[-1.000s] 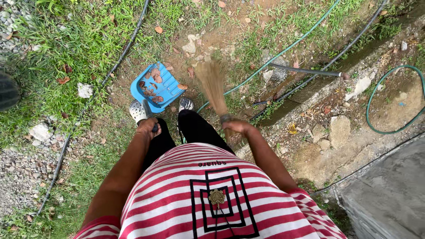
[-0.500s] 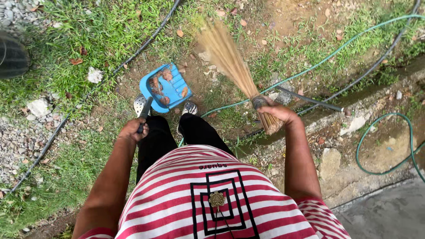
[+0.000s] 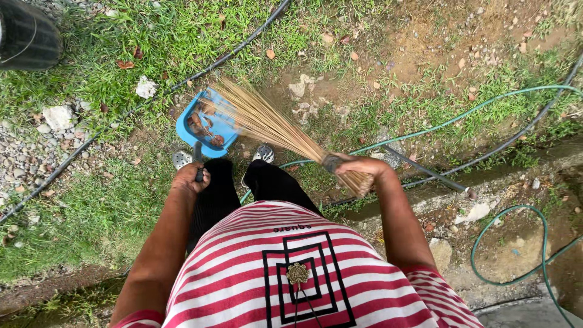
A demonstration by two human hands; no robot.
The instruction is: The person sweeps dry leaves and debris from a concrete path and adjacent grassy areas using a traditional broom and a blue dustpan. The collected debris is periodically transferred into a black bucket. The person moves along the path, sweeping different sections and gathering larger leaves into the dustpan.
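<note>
My left hand grips the dark handle of a blue dustpan, which lies on the ground just ahead of my feet with brown dry leaves in it. My right hand is closed around the bound end of a straw hand broom. The bristles fan out to the left and their tips reach over the dustpan's right edge. My striped red and white shirt fills the bottom of the view.
A black hose and a green hose run across grass and bare soil. A narrow concrete drain lies to the right. Gravel and stones sit at left, a dark tyre-like object at top left.
The broom has swung left from pointing up and away to sweeping over the dustpan. My right hand has shifted slightly. My left hand stays on the dustpan handle.
</note>
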